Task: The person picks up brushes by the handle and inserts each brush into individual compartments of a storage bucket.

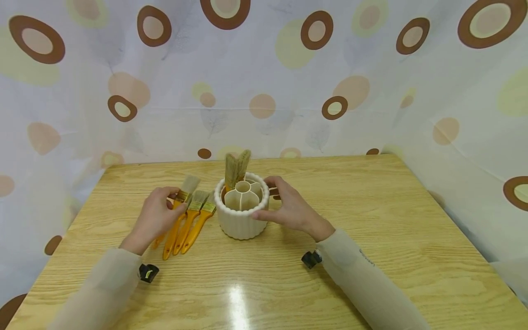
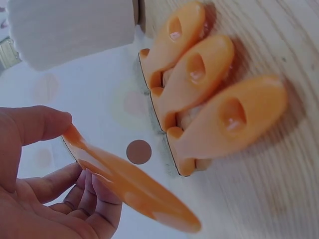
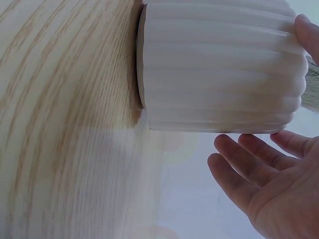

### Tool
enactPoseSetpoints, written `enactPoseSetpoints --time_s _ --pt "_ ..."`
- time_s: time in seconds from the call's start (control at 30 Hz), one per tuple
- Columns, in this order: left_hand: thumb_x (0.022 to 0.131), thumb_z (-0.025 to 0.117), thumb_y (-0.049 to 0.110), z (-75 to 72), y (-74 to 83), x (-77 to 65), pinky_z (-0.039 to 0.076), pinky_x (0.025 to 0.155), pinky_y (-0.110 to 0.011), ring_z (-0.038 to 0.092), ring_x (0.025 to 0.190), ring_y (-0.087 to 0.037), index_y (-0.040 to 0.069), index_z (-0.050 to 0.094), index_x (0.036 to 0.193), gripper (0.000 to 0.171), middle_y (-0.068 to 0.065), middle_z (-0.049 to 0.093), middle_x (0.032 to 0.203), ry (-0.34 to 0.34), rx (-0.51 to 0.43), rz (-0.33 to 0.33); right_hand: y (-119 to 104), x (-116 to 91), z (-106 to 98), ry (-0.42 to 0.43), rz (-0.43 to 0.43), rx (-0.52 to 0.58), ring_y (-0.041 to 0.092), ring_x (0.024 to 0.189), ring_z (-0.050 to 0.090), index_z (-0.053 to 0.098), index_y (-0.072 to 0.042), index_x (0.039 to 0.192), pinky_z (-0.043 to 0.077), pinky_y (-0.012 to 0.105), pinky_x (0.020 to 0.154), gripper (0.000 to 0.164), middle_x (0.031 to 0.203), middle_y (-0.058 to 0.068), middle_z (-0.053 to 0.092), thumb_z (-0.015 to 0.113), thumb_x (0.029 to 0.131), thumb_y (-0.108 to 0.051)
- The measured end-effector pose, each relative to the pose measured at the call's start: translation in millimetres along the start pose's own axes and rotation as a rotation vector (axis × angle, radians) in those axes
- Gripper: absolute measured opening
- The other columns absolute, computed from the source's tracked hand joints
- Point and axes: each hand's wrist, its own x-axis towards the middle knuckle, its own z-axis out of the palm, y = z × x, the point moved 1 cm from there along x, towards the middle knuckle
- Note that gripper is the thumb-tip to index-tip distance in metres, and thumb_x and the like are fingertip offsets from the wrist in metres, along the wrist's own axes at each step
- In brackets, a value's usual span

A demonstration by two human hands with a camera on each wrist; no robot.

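Observation:
My left hand [image 1: 158, 213] pinches an orange-handled paintbrush [image 2: 124, 181] near its metal band, thumb on one side and fingers on the other. The brush is lifted off the table, its handle end pointing down toward me. Just right of it, several similar paintbrushes [image 1: 191, 224] lie side by side, bristles pointing away. A white ribbed round brush holder [image 1: 241, 224] with petal-shaped compartments stands upright beside them. Two paintbrushes [image 1: 237, 167] stand bristles up in its back-left part. My right hand [image 1: 290, 206] holds the holder's right side, thumb at the front rim and fingers behind.
The wooden table [image 1: 371, 247] extends to both sides and toward me. A patterned white curtain [image 1: 264, 82] hangs behind the table and along its sides. Dark clips [image 1: 311, 260] sit by both sleeves.

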Motion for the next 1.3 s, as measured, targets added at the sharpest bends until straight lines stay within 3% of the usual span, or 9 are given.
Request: enactPoseSetpoints --time_s 0.63,1.3 --pt "0.092 0.063 0.019 10.7 15.7 3.3 0.048 0.069 -0.036 0.054 0.092 -0.029 -0.004 0.052 0.131 0.046 -0.018 0.052 0.114 0.043 -0.128 -0.018 -2 -1 0 -0.002 0.025 -0.008 0.022 0.114 0.053 0.042 -0.02 0.131 0.045 0.04 0.095 0.081 0.125 -0.005 0.049 0.079 0.069 -0.055" --pt "0.091 0.063 0.018 11.6 29.5 7.4 0.048 0.071 -0.036 0.055 0.09 -0.027 -0.002 0.053 0.131 0.046 -0.017 0.053 0.114 0.099 -0.187 -0.002 -3 -1 0 -0.012 0.028 0.0 0.024 0.115 0.052 0.04 -0.018 0.136 0.045 0.047 0.096 0.085 0.131 -0.003 0.048 0.079 0.07 -0.055"
